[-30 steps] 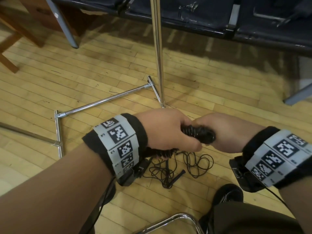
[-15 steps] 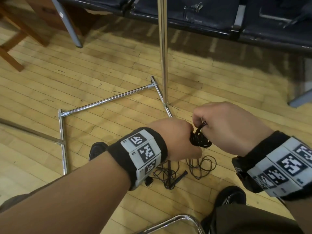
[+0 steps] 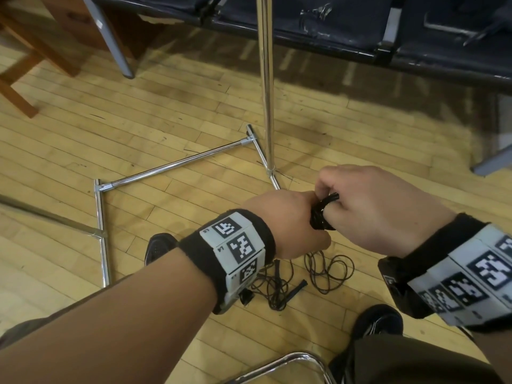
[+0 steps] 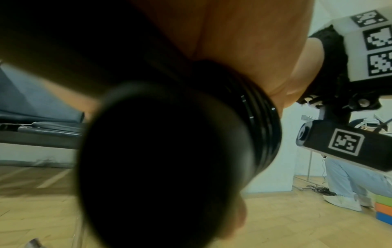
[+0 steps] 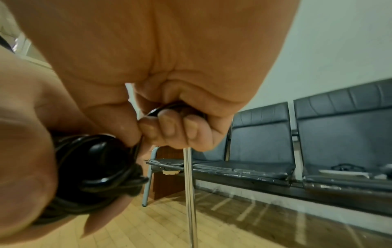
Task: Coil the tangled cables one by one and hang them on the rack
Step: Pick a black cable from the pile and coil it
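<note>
A tight black cable bundle [image 3: 322, 213] sits between my two hands above the wooden floor. My left hand [image 3: 288, 223] grips its lower part; the dark coil [image 4: 263, 120] fills the left wrist view. My right hand [image 3: 368, 206] pinches a cable loop [image 5: 163, 108] at the top of the black bundle [image 5: 93, 166]. More tangled black cables [image 3: 299, 278] lie on the floor below my hands. The chrome rack upright [image 3: 266, 79] rises just beyond them, with its base bars [image 3: 177, 167] flat on the floor.
A row of dark padded seats [image 3: 346, 26] runs along the back. Wooden furniture legs [image 3: 16, 87] stand at far left. My two black shoes [image 3: 159, 246] flank the tangle, and a chrome chair frame [image 3: 291, 361] curves below. Another person [image 4: 347, 181] crouches at right in the left wrist view.
The bundle was lying sideways across both fists; now it stands more upright. My right hand has risen and shifted from gripping its end to pinching a loop at its top.
</note>
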Tool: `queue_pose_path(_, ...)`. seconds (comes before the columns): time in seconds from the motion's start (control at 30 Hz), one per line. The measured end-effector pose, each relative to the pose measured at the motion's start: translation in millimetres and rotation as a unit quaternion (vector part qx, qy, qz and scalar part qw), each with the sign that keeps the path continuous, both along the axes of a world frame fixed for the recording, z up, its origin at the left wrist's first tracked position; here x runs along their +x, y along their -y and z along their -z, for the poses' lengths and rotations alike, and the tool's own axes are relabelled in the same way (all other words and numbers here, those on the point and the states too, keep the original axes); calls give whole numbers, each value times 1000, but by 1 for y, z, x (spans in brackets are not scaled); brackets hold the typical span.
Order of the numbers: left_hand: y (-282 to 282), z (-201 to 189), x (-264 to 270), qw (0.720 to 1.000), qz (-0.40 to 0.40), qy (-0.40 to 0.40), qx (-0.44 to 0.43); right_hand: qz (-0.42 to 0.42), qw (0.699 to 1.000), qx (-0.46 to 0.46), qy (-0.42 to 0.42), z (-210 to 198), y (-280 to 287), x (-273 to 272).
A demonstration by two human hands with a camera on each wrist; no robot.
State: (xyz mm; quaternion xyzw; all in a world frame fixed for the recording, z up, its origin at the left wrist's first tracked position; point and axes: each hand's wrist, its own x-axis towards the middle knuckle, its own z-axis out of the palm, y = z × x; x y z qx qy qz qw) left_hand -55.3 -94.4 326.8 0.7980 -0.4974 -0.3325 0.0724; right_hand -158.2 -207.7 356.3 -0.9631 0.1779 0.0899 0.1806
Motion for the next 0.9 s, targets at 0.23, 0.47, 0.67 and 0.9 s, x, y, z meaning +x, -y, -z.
queue_pose_path(0.23,8,-1,1,994,102,28,27,3,1000,0,15,-2,-12,1)
queue_pose_path(0.47,6,-3,7,998,65,-3,25,-7,999,-31,27,-7,-20,3)
queue_pose_path(0.67,2,-6,17,999,-12,-50,-10,33,994,25,99,-1,-20,4)
queue_pose_path(0.9,-1,-1,26,957,-199,-198,-74,44,994,10,102,14,4,1)
